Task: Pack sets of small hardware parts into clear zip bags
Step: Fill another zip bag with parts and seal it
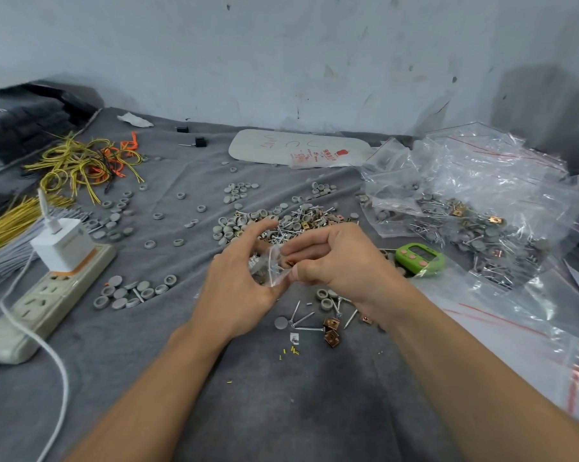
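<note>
A small clear zip bag (270, 266) with grey caps and screws inside hangs between my hands above the grey cloth. My left hand (244, 278) holds its left side, fingers curled round it. My right hand (331, 261) pinches the bag's mouth; copper-coloured bits show at its fingertips. Just behind the hands lies the main heap of screws, grey caps and copper clips (291, 221). Under my right wrist sit a few loose screws (303, 320), two copper clips (331, 331) and grey caps (324, 300).
A pile of filled clear bags (474, 208) is at the right, empty red-striped zip bags (521, 328) in front of it. A green timer (419, 258) sits beside my right hand. A power strip (44, 295) with a white charger (63, 243) and yellow wires (78, 161) lie left.
</note>
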